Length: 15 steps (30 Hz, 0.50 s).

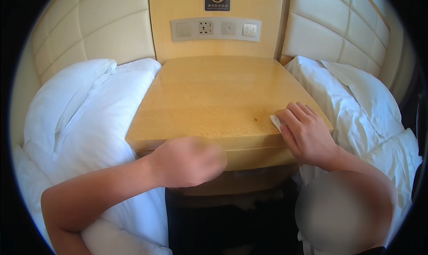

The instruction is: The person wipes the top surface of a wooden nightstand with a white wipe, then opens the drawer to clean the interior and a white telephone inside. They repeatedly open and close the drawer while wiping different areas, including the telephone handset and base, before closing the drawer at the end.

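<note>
A light wooden nightstand (214,87) stands before me, with a small dark spot on its top near the front right. My right hand (304,134) rests at the top's front right corner, its fingers curled over a white tissue or cloth (276,122) that shows at the thumb side. In front of the nightstand's front edge, left of the middle, my left hand (190,161) is bent in a loose fist. Blur covers part of its fingers, so whether it holds something cannot be told.
Beds with white bedding flank the nightstand, the left pillow (70,91) and right pillow (367,94) near padded headboards. A panel of sockets and switches (216,29) and a no-smoking sign (217,0) are on the wall behind. A blurred round patch covers part of my right arm.
</note>
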Each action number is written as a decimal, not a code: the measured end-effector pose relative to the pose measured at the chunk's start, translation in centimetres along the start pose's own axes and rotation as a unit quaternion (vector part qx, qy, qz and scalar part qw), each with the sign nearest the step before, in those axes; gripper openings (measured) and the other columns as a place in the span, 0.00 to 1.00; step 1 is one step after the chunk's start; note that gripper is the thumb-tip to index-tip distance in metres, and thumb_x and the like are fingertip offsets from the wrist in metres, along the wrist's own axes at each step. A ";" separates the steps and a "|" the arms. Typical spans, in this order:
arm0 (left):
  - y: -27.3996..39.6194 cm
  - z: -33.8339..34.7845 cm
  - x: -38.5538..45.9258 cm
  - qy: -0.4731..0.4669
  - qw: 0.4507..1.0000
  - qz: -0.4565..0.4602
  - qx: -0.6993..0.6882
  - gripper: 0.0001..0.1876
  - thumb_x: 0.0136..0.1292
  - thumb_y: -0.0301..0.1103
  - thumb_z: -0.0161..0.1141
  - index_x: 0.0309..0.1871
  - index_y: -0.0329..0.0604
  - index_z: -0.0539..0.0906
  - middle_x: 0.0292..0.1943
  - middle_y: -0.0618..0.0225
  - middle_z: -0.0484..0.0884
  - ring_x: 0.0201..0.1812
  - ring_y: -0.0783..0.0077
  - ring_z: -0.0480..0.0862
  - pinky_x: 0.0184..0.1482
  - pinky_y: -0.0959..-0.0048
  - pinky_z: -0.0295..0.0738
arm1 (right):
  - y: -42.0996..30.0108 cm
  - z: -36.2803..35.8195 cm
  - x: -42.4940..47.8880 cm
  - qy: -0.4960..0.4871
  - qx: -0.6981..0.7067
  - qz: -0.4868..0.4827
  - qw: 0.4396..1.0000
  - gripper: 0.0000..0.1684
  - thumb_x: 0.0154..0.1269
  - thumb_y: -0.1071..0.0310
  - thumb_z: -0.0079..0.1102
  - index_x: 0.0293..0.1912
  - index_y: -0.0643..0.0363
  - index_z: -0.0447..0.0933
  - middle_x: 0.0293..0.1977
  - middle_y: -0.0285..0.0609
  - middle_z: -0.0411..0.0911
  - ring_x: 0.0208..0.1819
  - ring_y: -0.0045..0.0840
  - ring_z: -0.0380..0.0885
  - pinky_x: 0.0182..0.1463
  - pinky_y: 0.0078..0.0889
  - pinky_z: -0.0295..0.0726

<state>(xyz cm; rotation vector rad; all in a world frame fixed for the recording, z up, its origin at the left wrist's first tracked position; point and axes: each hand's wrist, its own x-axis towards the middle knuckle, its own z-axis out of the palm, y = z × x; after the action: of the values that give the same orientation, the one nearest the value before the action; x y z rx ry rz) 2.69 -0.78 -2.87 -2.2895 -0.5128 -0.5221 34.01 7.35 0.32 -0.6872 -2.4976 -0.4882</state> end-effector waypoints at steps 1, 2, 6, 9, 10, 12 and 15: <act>-0.1 -0.1 0.1 -0.002 1.000 -0.001 -0.006 0.06 0.52 0.28 0.64 0.32 0.50 0.80 0.31 0.72 0.73 0.19 0.79 0.70 0.24 0.77 0.61 | 0.0 -0.1 0.0 -0.002 -0.005 0.000 1.000 0.08 0.69 0.69 0.60 0.44 0.64 0.79 0.37 0.46 0.75 0.43 0.41 0.77 0.48 0.43 0.76; -0.1 -0.2 0.2 -0.003 1.000 -0.002 -0.011 0.06 0.52 0.28 0.65 0.30 0.50 0.78 0.30 0.72 0.72 0.19 0.79 0.70 0.24 0.77 0.61 | 0.1 -0.2 0.0 -0.003 -0.011 -0.001 1.000 0.09 0.69 0.69 0.60 0.45 0.64 0.80 0.37 0.46 0.75 0.43 0.41 0.77 0.49 0.43 0.76; 0.1 -0.5 0.0 -0.019 0.999 -0.030 -0.026 0.08 0.50 0.26 0.65 0.27 0.49 0.75 0.29 0.72 0.70 0.20 0.79 0.71 0.24 0.78 0.62 | 0.9 -0.2 -0.6 -0.009 -0.048 0.017 0.999 0.10 0.71 0.67 0.60 0.44 0.64 0.82 0.37 0.47 0.76 0.43 0.40 0.78 0.49 0.43 0.77; -0.1 0.1 -0.5 0.006 0.998 -0.044 -0.036 0.08 0.48 0.25 0.64 0.28 0.49 0.77 0.29 0.72 0.70 0.20 0.78 0.71 0.24 0.77 0.63 | 1.8 -0.8 -1.0 -0.040 -0.093 0.044 0.994 0.11 0.73 0.65 0.60 0.40 0.63 0.84 0.36 0.47 0.77 0.44 0.40 0.80 0.49 0.43 0.79; -0.2 0.2 -0.6 0.008 0.998 -0.045 -0.039 0.08 0.47 0.24 0.64 0.28 0.49 0.77 0.29 0.72 0.71 0.20 0.78 0.71 0.23 0.76 0.63 | 2.0 -1.1 -1.0 -0.065 -0.107 0.060 0.990 0.12 0.73 0.64 0.60 0.38 0.63 0.85 0.36 0.47 0.78 0.43 0.40 0.81 0.48 0.44 0.79; -0.3 0.1 -0.6 0.002 0.998 -0.052 -0.045 0.08 0.47 0.24 0.64 0.29 0.48 0.78 0.29 0.72 0.71 0.20 0.78 0.71 0.23 0.76 0.63 | 2.4 -2.0 -0.9 -0.122 -0.138 0.090 0.979 0.14 0.74 0.63 0.60 0.35 0.62 0.86 0.35 0.47 0.80 0.42 0.40 0.82 0.47 0.44 0.81; -0.4 -0.5 -0.4 -0.017 0.997 -0.065 -0.049 0.08 0.46 0.23 0.64 0.29 0.48 0.79 0.30 0.72 0.73 0.20 0.77 0.71 0.23 0.76 0.63 | 2.9 -3.4 -0.9 -0.206 -0.191 0.113 0.953 0.18 0.74 0.61 0.60 0.31 0.61 0.86 0.33 0.48 0.82 0.40 0.40 0.84 0.46 0.44 0.82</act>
<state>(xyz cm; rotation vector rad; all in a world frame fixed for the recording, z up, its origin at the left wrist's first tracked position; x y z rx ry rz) 2.03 -0.99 -2.58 -2.3733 -0.6700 -0.5831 37.53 7.80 3.16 -1.3311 -2.6752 -0.8236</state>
